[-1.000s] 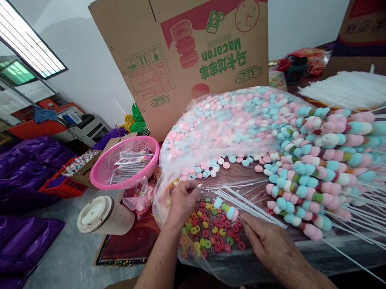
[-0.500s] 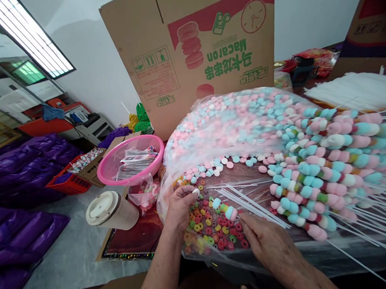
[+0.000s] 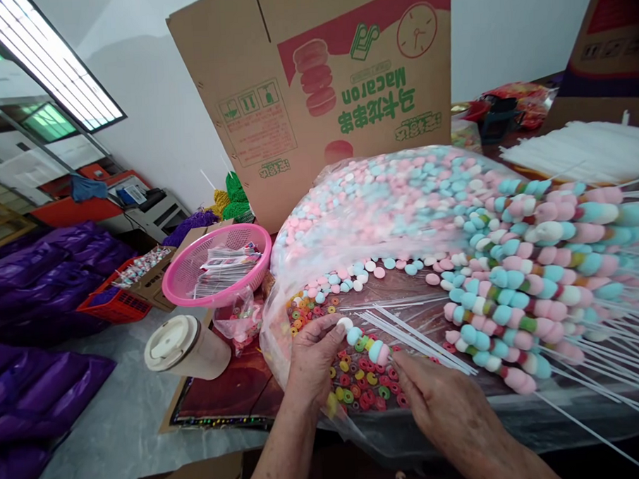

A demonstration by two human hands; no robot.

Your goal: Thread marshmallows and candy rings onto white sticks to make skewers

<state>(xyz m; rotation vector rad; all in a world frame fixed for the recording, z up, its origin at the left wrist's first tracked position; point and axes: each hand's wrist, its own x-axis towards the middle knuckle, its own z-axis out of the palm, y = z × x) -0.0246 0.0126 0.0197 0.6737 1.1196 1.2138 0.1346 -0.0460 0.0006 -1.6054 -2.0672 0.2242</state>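
My left hand pinches a white marshmallow between thumb and fingertips, right at the tip of a candy skewer. That candy skewer, threaded with blue, pink and green pieces, is gripped near its lower end by my right hand; its stick is mostly hidden by the fingers. Below both hands lie ring gummies in red, yellow and green on the plastic-covered table. Bare white sticks rest just beyond my right hand. To the right, finished-looking candy skewers are piled, sticks pointing right.
A large heap of pastel marshmallows in clear plastic lies before a tall cardboard box. To the left stand a pink basket with packets and a lidded cup. More white sticks are stacked at the back right.
My left hand has moved right with the white marshmallow, bringing it against the tip of the skewer. My right hand, holding the skewer, has shifted slightly left.
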